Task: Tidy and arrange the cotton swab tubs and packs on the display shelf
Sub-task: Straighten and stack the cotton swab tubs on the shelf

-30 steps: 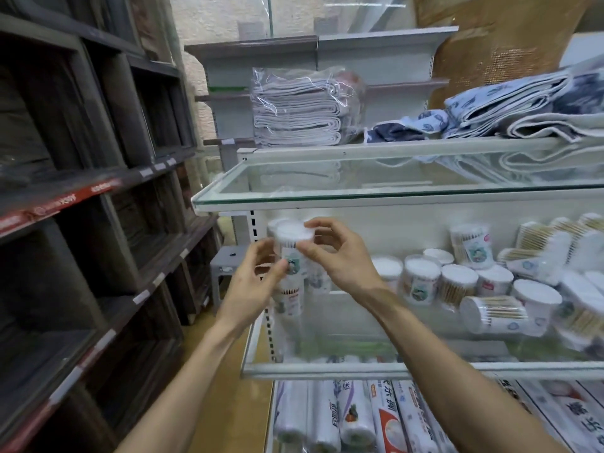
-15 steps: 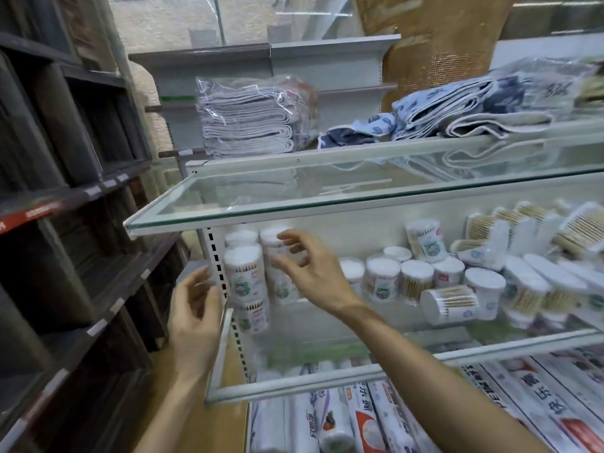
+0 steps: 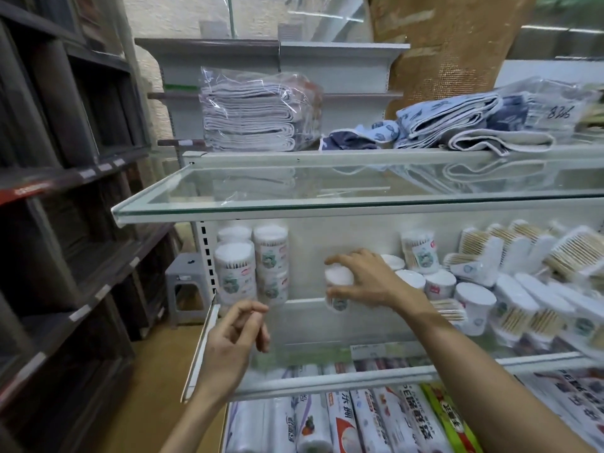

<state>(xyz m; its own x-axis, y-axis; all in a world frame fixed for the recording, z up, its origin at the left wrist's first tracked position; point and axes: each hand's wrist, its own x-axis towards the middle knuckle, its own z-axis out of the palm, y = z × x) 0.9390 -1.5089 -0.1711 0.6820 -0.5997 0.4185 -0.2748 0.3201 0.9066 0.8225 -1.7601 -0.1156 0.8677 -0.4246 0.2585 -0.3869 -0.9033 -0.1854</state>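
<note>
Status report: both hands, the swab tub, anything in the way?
Right hand grips one swab tub, mid-shelf. Left hand free, fingers loosely curled. Stacked tubs stand apart at its left; nothing between.

Right hand now off the stack, around another tub.

white-lidded swab tub upright, gripped mid-shelf, stacked tubs left

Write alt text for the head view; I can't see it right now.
The right hand grips a white-lidded cotton swab tub at the glass shelf, between neatly stacked tubs on the left and jumbled tubs and packs on the right. The left hand hovers in front, holding nothing.
</note>
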